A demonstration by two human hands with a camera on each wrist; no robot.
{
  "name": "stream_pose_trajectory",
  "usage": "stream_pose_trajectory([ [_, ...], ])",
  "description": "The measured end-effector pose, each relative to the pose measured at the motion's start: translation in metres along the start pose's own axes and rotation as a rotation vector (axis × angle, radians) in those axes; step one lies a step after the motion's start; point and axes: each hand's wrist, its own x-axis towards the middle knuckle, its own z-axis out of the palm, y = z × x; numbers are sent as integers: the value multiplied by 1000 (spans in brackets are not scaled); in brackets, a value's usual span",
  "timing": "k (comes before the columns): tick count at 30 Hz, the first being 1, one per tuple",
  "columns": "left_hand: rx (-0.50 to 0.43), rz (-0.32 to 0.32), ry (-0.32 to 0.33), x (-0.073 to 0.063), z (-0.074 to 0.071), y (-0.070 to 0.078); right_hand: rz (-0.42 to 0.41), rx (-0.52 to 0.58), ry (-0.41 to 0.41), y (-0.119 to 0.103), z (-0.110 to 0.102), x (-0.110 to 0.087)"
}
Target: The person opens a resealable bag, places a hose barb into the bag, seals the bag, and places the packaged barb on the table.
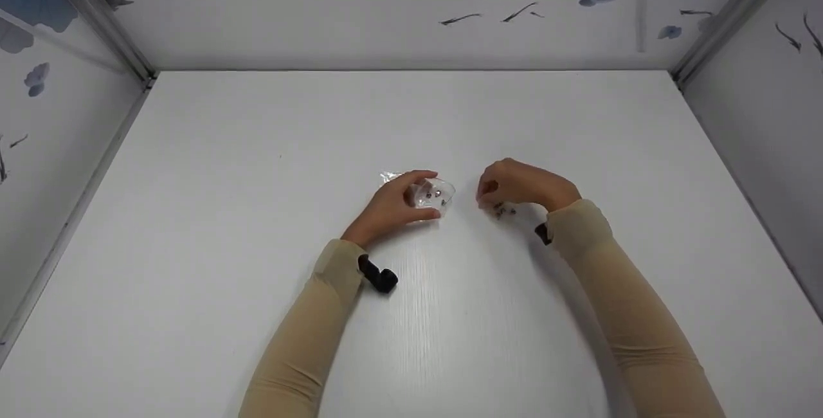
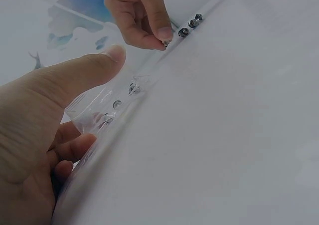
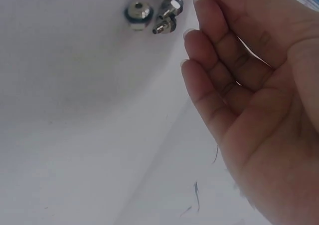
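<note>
In the head view, my left hand [image 1: 391, 206] holds a small clear plastic bag [image 1: 448, 190] between spread thumb and fingers, its mouth toward the right. Several small metal fittings [image 2: 133, 89] lie inside the bag. My right hand [image 1: 524, 183] is bent over the table just right of it; in the left wrist view its thumb and finger pinch one small metal fitting [image 2: 166, 44]. That piece shows only partly at the top edge of the right wrist view. Beside the right hand lie several loose metal fittings [image 3: 167, 23] with dark rings.
The white table [image 1: 411, 341] runs under both arms. Printed panels [image 1: 360, 13] with fish and plant motifs stand along the back and sides. Black wrist cameras [image 1: 379, 276] stick out from the sleeves.
</note>
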Motion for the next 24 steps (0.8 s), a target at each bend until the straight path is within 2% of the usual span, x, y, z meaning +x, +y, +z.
stream_pose_trajectory([
  [7,-3,-14,-4,0,0,0,-42,8,47,-3,-2,2],
  [15,1,-3,-3,0,1,0,-143,-12,121,-9,-3,3],
  [24,-4,-9,-7,1,1,0,-196,11,156,-19,-5,6],
])
